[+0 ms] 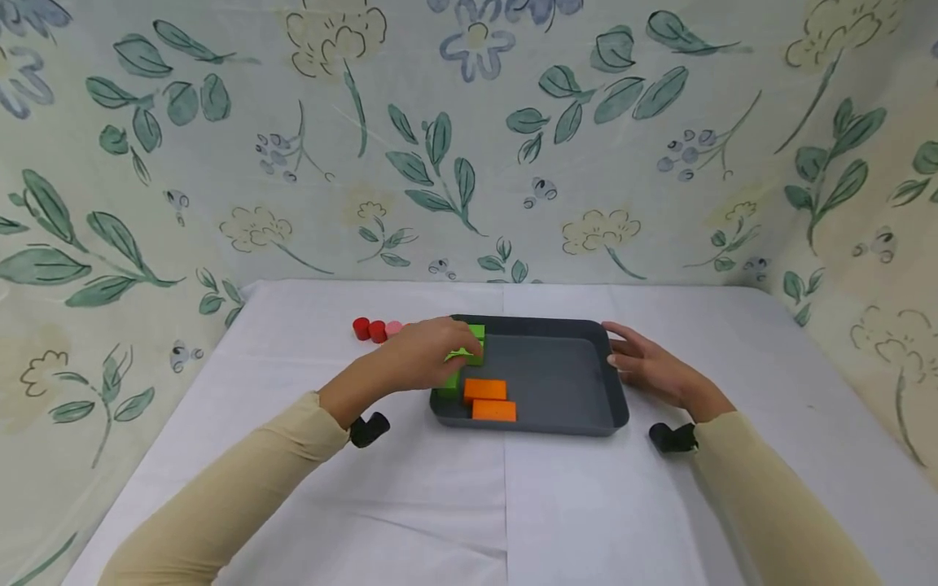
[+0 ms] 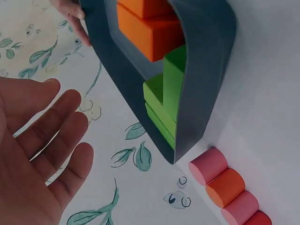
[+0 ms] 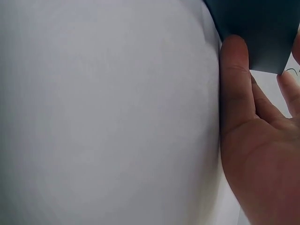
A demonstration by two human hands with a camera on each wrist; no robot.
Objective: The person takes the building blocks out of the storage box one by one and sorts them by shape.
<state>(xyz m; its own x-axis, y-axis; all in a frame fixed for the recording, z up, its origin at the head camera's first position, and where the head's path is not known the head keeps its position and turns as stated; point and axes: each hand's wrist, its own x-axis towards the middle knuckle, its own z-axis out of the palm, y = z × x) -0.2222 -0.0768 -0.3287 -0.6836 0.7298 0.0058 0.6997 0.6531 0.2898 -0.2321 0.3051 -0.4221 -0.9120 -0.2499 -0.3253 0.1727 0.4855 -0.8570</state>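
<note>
A dark grey tray [image 1: 545, 370] lies on the white cloth, with orange blocks [image 1: 486, 390] and several green blocks [image 1: 475, 332] along its left side. My left hand [image 1: 428, 356] is over the tray's left edge and partly covers the green blocks. In the left wrist view, the fingers of that hand [image 2: 44, 136] are relaxed and apart, with nothing between them. At the tray's right side is my right hand [image 1: 655, 370], its fingers touching the rim. The right wrist view shows its thumb [image 3: 236, 79] straight against the tray's outer wall [image 3: 262, 42].
Behind the left hand, a row of small cylinders stands on the cloth: red [image 1: 361, 328], pink [image 1: 394, 329] and, in the left wrist view, orange [image 2: 225, 187]. A floral curtain [image 1: 469, 163] hangs behind the table. White cloth [image 1: 410, 505] covers the tabletop.
</note>
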